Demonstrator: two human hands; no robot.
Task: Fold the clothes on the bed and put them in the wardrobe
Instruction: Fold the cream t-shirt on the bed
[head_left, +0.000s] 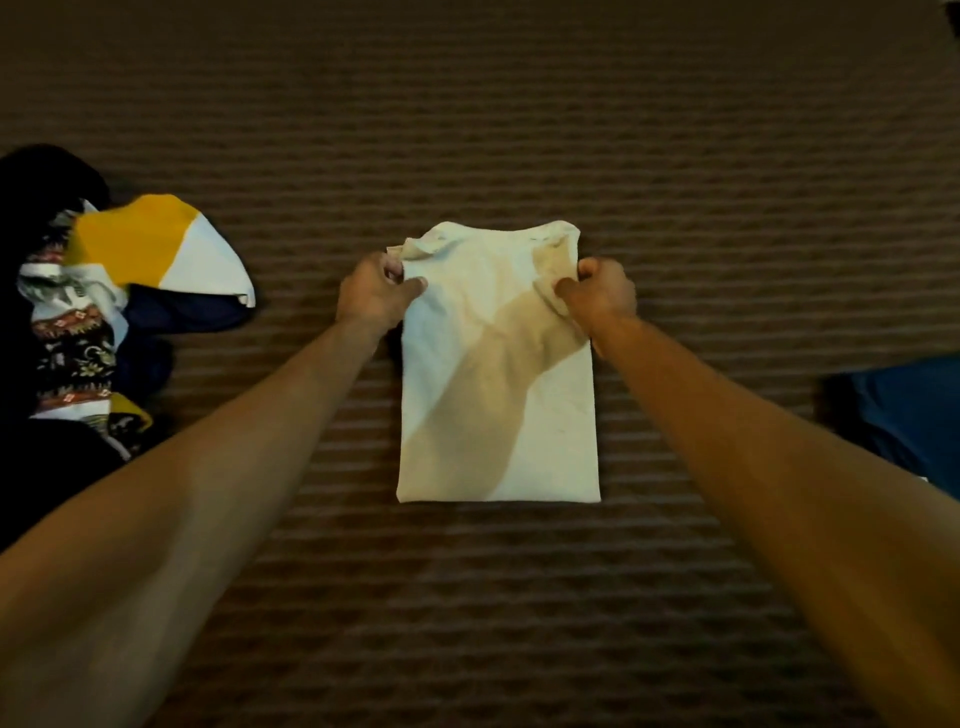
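Both the left hand (375, 291) and right hand (602, 291) have fingers clamped on the upper side edges of the cream cotton shirt (498, 374), lying flat mid-bed on the brown ribbed bedspread (519, 130), seemingly ready to fold it in half.

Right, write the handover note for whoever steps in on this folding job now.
Left hand: pinching the white shirt at its far left edge.
Right hand: pinching the same shirt at its far right edge.
White shirt lies flat on the brown striped bedcover, already narrowed into a long rectangle.
Unfolded pile sits at the left: yellow-and-white, patterned and dark pieces.
A blue garment lies at the right edge; whether it is folded is unclear.
Left to do: probably fold the shirt's far end towards you, fold the pile, carry everything to the wardrobe, which is out of view.
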